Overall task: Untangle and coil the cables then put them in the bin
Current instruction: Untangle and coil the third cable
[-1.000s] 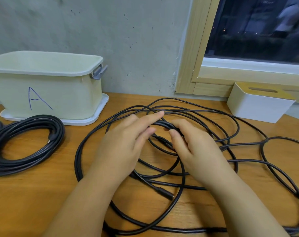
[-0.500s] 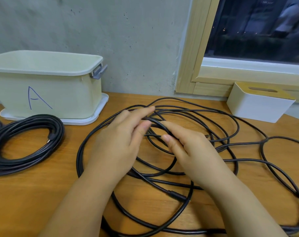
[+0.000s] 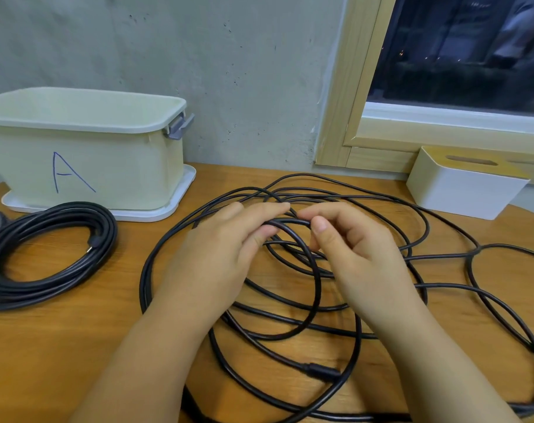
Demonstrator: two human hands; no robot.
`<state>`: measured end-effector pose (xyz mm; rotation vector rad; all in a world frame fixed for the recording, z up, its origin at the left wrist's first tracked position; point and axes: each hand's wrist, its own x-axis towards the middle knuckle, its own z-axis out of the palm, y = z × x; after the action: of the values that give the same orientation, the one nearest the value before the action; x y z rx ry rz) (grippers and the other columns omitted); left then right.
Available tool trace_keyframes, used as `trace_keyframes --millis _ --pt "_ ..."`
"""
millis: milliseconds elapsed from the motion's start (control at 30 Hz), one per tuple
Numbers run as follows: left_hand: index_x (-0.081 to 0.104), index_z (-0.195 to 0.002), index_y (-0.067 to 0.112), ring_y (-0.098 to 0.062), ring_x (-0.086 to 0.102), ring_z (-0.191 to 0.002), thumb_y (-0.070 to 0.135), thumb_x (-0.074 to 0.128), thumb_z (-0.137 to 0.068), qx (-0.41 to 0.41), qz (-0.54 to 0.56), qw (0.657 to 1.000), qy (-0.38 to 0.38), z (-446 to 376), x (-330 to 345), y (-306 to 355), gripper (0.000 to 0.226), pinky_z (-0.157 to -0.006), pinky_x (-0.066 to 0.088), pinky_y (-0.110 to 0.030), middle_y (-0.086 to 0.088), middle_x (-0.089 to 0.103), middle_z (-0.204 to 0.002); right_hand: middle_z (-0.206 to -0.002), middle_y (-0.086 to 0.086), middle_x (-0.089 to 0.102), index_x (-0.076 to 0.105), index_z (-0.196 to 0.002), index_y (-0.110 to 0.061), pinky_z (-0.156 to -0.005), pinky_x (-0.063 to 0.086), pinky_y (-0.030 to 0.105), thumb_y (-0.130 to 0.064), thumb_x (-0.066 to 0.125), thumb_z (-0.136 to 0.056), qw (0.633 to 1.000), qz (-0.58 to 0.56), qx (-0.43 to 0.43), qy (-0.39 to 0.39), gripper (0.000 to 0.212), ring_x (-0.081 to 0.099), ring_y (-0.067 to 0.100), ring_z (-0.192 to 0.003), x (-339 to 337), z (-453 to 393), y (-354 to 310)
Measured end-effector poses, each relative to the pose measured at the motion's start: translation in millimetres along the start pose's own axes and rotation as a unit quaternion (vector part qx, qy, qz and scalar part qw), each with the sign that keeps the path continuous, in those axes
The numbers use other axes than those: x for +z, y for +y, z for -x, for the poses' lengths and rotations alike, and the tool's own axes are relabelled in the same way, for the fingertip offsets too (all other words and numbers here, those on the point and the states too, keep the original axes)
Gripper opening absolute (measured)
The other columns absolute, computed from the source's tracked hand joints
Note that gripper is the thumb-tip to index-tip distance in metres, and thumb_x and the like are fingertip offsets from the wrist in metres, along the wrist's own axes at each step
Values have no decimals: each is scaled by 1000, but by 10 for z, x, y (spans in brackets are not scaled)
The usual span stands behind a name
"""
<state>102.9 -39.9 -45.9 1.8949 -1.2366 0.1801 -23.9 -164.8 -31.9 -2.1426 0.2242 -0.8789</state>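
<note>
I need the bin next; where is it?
In the head view the bin, marked A, stands far left against the wall, just behind the coiled cable.

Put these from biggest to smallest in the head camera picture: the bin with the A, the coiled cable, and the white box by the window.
1. bin
2. coiled cable
3. white box
The bin and coil look close in size; camera nearness makes that pair unsure.

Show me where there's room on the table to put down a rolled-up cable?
Bare wood shows along the near left table edge, in front of the coiled cable and left of the left hand. The middle and right are crowded with the tangled cable, out to the white box.
</note>
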Motion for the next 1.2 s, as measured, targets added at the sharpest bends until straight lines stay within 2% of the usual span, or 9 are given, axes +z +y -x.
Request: trace_keyframes --millis 133,400,533,633,733,867,967,1067,1200 --pt "57 -120 43 2 52 -105 45 37 -90 -22 -8 1000 7 3 42 -29 36 -87 41 -16 18 62 -110 -84 -15 60 57 -96 -43 -73 41 5 -20 45 -96 999 20 9 24 26 57 0 -83 14 -7 7" --pt "49 -133 38 -3 48 -114 33 37 -99 -43 -36 998 20 -8 29 -1 36 -81 35 -14 13 56 -124 -98 -25 56 42 -100 -55 -71 48 18 -41 53 -87 992 47 30 -114 22 58 7 -77 0 -1 -81" --pt "47 -133 42 5 47 -107 28 41 -99 -58 -4 998 18 -31 46 48 38 -80 34 -5 15 58 -122 -83 -33 59 43 -104 -52 -72 45 10 -31 50 -93 994 69 18 -88 24 58 -7 -81 7 -1 -23" --pt "30 -134 59 -2 50 -87 33 39 -98 -40 -7 998 -44 1 9 165 45 -77 44 -22 14 52 -97 -82 -42 56 46 -108 -50 -71 42 6 -27 49 -95 993 96 -9 -70 27 55 -12 -83 -39 -6 -25" --pt "34 -137 53 -10 51 -83 35 40 -97 -8 -33 997 -73 32 -84 309 44 -75 47 -39 9 47 -92 -88 -40 58 49 -110 -53 -74 40 5 -23 52 -94 990 95 -35 -95 34 56 -12 -88 -82 7 -134" --pt "44 -137 41 -12 52 -93 35 39 -98 -6 -65 993 -102 65 -326 530 40 -82 44 -35 12 52 -91 -91 -28 65 56 -108 -49 -80 44 9 -23 60 -90 993 70 -44 -81 32 60 -6 -92 -144 89 -345" --pt "55 -128 35 -10 51 -93 35 41 -97 -17 -88 994 -59 194 -539 688 34 -77 38 -26 17 53 -90 -96 -27 62 52 -107 -50 -80 38 3 -27 64 -87 992 106 -41 -61 33 53 -13 -97 -270 230 -523" --pt "62 -120 29 -13 54 -100 31 41 -98 -52 -77 996 12 348 -710 788 30 -78 37 -24 7 62 -107 -96 -28 57 45 -99 -59 -80 41 12 -29 55 -92 987 151 -4 -62 32 53 -10 -94 -497 419 -695" --pt "63 -120 20 -16 56 -108 27 43 -99 -97 -49 990 91 565 -849 897 30 -74 30 -17 1 66 -116 -78 -18 58 50 -105 -49 -62 40 8 -24 47 -97 980 190 33 -54 27 53 -14 -78 -814 750 -832"
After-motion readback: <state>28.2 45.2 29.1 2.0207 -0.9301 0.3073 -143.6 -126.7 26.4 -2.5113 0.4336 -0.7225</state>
